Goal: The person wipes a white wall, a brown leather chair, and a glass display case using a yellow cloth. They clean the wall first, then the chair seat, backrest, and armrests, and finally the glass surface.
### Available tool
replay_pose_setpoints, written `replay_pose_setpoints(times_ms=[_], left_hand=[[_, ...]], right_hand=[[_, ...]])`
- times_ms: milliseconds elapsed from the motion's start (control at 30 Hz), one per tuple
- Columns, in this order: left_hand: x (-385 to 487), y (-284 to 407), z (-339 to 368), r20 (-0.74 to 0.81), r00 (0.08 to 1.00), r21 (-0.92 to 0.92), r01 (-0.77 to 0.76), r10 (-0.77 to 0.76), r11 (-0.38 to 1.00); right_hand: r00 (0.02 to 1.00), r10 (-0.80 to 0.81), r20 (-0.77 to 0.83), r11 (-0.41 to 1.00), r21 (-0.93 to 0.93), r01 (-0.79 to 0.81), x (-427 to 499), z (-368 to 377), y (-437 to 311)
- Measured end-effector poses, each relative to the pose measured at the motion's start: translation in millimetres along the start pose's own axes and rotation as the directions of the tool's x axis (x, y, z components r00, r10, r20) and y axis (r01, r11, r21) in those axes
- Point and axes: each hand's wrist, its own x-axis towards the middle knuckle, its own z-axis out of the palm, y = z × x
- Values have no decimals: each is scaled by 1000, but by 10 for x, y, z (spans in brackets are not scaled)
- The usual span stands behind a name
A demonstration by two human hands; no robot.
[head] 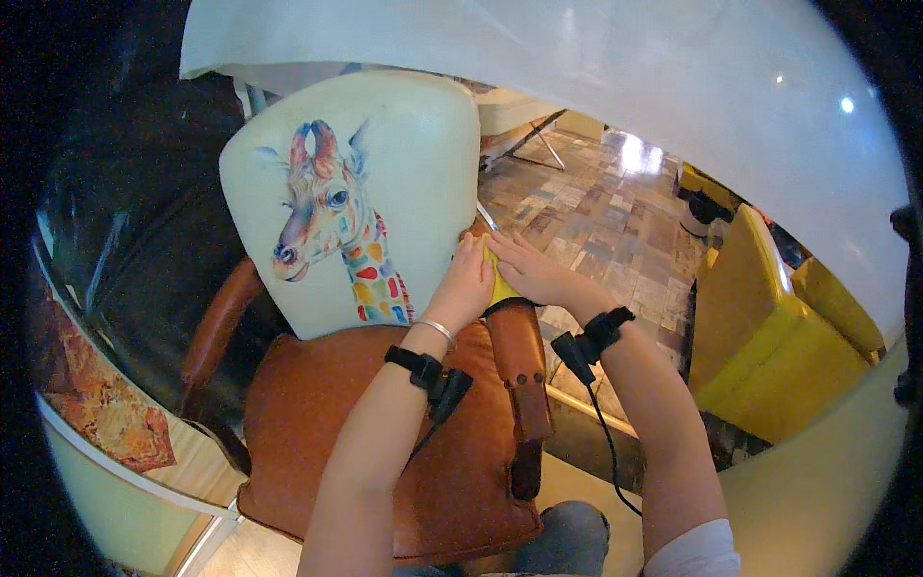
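My left hand [470, 283] and my right hand [530, 270] lie close together on a yellow cloth [502, 285], which is draped over the far part of the chair's right armrest [515, 339]. The fingers of both hands point away from me and press the cloth from either side. The armrest is brown and looks like leather. Left of my hands stands the chair's pale backrest [425, 144], printed with a coloured giraffe head [324, 202]. Below my forearms spreads the brown seat cushion [317, 425]. Each wrist wears a black strap with a small device.
The chair's other armrest [223, 324] is at the left. Yellow upholstered seats [757, 332] stand at the right on a patterned tiled floor [598, 216]. A large pale surface [541, 43] crosses the top. My knee [570, 534] is near the seat's front edge.
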Motion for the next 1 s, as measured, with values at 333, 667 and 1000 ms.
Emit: replay_pose_setpoints(times_ms=[333,667,1000], left_hand=[[-364,421,-74,138,990,-5,-13,13,1000],[-1404,1128,-160,58,995,-220,-70,85,973],[-1962,1529,-268,-116,985,-488,55,-128,871]], right_hand=[[997,80,19,969,233,-82,-586,-72,-327],[992,106,-62,986,133,-97,-1571,-86,-1302],[896,54,-441,989,-102,-109,-1832,353,-2019]])
